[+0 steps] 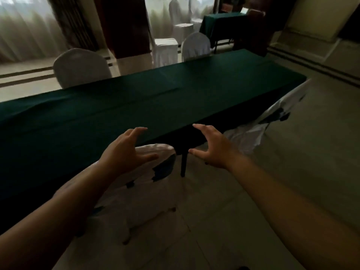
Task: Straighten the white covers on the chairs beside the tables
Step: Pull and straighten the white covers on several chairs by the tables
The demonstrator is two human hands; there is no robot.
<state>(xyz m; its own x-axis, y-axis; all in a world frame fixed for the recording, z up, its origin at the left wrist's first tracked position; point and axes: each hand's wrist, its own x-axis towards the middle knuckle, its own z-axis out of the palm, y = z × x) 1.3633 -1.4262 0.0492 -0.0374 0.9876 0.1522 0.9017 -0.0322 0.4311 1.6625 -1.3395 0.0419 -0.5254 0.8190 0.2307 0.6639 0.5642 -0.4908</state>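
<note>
Both grips wide and holding nothing: left hand with fingers spread, hovering over the top of the near chair cover; right hand also spread, thumb pointing left, in the air to the right of that cover and in front of the near edge of the tabletop. No clear contact between either hand and the cloth; left thumb very close to it, touching or not cannot be told.

Near chair cover white, pulled over a rounded chair back just beside the near edge of the tabletop, below the left hand. Cloth wrinkled and loose, falling in folds to the floor, with several dark patches or gaps across it. Slightly blurred, so the kind of these dark marks not sure.

Second white cover further right along the same near side, crumpled and sagging, also with dark spots. Two more covered chairs on the far side of the tabletop: one far left, smooth and rounded, and one far right, also smooth. Long tabletop under a dark green cloth, with one dark leg visible between the hands.
</note>
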